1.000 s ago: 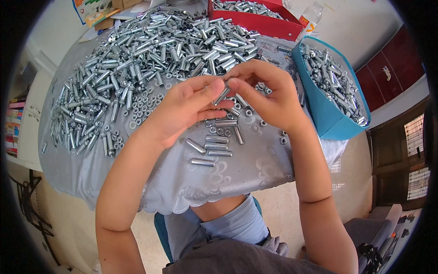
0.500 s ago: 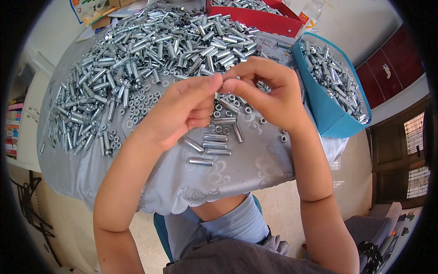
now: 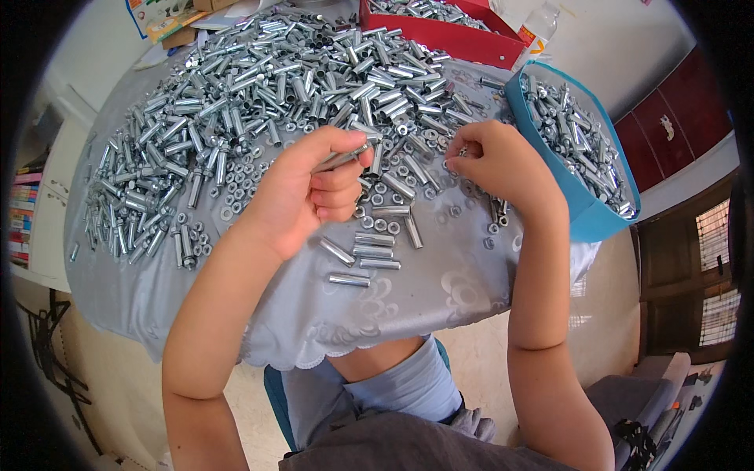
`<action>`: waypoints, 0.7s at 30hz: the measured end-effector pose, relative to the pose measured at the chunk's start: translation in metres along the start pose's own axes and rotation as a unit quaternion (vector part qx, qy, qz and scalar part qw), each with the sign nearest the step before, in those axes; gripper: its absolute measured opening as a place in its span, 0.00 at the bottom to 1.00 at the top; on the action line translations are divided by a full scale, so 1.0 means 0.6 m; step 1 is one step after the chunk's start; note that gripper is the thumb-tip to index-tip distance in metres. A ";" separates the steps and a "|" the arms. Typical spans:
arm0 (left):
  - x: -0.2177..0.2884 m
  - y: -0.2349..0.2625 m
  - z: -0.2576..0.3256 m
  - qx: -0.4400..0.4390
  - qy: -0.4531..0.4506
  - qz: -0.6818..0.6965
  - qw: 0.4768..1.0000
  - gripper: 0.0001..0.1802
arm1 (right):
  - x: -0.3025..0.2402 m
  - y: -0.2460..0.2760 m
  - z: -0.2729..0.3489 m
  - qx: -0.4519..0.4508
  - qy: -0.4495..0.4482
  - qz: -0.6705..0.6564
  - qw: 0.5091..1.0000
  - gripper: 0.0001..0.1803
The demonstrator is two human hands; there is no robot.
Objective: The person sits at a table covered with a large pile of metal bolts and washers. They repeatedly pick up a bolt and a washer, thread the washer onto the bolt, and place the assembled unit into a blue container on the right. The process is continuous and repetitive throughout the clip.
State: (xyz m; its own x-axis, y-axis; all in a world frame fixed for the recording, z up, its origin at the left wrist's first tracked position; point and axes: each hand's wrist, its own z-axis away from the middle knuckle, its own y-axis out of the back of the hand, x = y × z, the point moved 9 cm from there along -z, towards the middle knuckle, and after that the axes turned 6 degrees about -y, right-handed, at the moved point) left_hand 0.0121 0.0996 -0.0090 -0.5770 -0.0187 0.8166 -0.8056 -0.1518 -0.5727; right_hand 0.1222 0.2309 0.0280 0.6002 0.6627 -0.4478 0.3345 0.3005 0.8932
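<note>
My left hand (image 3: 306,184) is closed around a slim metal bolt (image 3: 342,158) whose tip sticks out past the thumb. To the right, my right hand (image 3: 499,161) is held low over the table, thumb and forefinger pinched together; what is between them, if anything, is too small to make out. Between the hands lie loose hex nuts (image 3: 380,224) and several shiny metal sleeves (image 3: 373,251), a few of them lined up near the front edge. Flat washers (image 3: 245,169) are scattered beside my left wrist.
A large heap of metal sleeves and bolts (image 3: 259,86) covers the table's far and left parts. On the right stands a blue bin (image 3: 581,208) full of assembled anchor bolts. Behind are a red box (image 3: 448,38) of metal parts and a clear bottle (image 3: 538,31).
My hands have come apart. The right one has moved right and down toward the small parts, while the left stays nearly in place, and the bolt in it now shows.
</note>
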 end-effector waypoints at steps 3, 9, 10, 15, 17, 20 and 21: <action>-0.002 0.009 0.001 0.019 0.008 0.006 1.000 0.12 | 0.007 -0.005 0.005 -0.022 -0.018 0.019 0.999 0.11; -0.004 0.008 -0.001 0.026 0.011 -0.018 0.999 0.12 | 0.021 -0.015 0.000 -0.046 -0.038 0.008 0.998 0.11; -0.004 0.009 0.000 0.028 0.011 -0.023 0.999 0.12 | 0.021 -0.016 0.000 -0.044 -0.038 0.012 0.998 0.11; -0.003 0.008 0.001 0.029 0.013 -0.030 0.999 0.12 | 0.009 -0.017 0.000 -0.032 0.006 -0.006 0.999 0.11; -0.005 0.006 0.001 0.027 0.014 -0.036 0.999 0.12 | -0.004 -0.014 0.002 -0.036 0.026 -0.032 0.999 0.11; -0.004 0.008 0.000 0.034 0.017 -0.063 0.997 0.12 | -0.032 -0.022 0.002 -0.091 0.059 -0.123 0.986 0.09; -0.003 0.008 0.002 0.042 0.014 -0.081 0.996 0.12 | -0.051 -0.023 0.006 -0.121 0.081 -0.193 0.970 0.09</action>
State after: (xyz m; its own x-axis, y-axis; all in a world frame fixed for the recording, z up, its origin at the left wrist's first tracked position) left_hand 0.0096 0.0979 -0.0133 -0.4455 0.0401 0.8944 -0.8746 -0.2328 -0.4252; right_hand 0.1019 0.2040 0.0289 0.3360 0.5614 -0.7562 0.3202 0.6870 0.6523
